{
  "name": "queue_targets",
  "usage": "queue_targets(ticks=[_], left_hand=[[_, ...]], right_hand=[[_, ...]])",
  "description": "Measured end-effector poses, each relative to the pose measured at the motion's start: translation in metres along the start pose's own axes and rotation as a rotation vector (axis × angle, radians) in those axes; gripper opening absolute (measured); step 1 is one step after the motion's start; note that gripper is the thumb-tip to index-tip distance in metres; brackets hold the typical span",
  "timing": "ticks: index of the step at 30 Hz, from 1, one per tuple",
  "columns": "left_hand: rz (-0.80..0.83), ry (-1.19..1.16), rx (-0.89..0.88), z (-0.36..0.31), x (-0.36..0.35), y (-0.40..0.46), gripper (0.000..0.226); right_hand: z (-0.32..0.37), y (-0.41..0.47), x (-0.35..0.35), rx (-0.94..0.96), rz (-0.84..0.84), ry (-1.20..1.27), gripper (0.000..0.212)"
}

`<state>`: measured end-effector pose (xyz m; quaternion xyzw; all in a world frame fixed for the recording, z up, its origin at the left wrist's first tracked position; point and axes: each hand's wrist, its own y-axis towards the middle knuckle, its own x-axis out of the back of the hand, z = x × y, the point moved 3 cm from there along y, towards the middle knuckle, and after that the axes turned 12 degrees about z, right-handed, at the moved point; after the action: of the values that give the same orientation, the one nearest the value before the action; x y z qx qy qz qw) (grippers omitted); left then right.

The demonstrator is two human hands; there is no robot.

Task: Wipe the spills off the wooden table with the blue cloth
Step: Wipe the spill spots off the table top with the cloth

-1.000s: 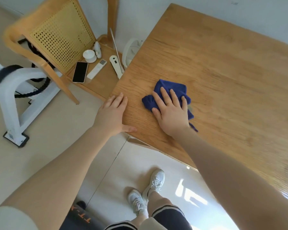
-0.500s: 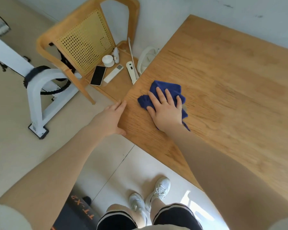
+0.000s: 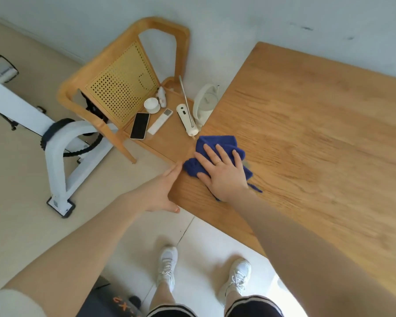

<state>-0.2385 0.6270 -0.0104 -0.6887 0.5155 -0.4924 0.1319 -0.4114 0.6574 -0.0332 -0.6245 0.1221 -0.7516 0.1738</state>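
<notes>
Head view puts us over the near left corner of the wooden table [image 3: 306, 138], where our right hand [image 3: 222, 172] lies flat on the bunched blue cloth [image 3: 215, 143], fingers spread and straight, pressing it to the wood just inside the left edge. Our left hand [image 3: 160, 191] sits against that same corner with its fingers straight and close together along the left edge, the thumb tucked at the near edge; it holds nothing. We judge the wiping to be under way, not finished: the cloth is down and working at this corner, but most of the tabletop stretches off toward the far and right edges, well apart from the cloth. A small dull patch [image 3: 246, 163] shows on the wood just to the right of the cloth, touching its edge; we cannot tell whether it is a spill, a damp mark or only shadow. No other spill stands out on the grain, though glare and blur make that hard to judge. The right edge of the table is cut off by the frame, our right forearm hides part of the near edge, and the wood under the cloth is hidden.
</notes>
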Motion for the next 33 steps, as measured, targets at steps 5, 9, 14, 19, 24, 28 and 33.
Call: queue_targets(ticks=[5, 9, 14, 19, 24, 28, 33], left_hand=[[-0.012, 0.106, -0.137, 0.025, 0.017, -0.004, 0.123], [-0.012, 0.458, -0.197, 0.052, 0.035, -0.002, 0.116], [-0.086, 0.462, -0.320, 0.069, 0.052, 0.004, 0.079], [-0.181, 0.333, -0.368, 0.075, 0.071, 0.016, 0.056], [-0.228, 0.289, -0.446, 0.069, 0.075, 0.036, 0.038], [-0.465, 0.170, -0.591, 0.049, 0.080, 0.025, 0.026], [-0.413, 0.258, -0.537, 0.025, 0.089, 0.026, 0.028]], right_hand=[[0.050, -0.022, -0.025, 0.029, -0.090, -0.075, 0.051], [0.071, -0.023, -0.038, 0.020, -0.044, -0.074, 0.052], [0.064, 0.020, -0.009, -0.286, -0.063, 0.097, 0.053], [0.105, 0.009, -0.029, -0.321, -0.122, 0.050, 0.047], [0.114, -0.007, -0.041, -0.189, -0.151, -0.012, 0.042], [0.075, 0.013, -0.022, -0.334, -0.199, 0.128, 0.051], [0.019, 0.036, 0.004, -0.654, -0.232, 0.255, 0.055]])
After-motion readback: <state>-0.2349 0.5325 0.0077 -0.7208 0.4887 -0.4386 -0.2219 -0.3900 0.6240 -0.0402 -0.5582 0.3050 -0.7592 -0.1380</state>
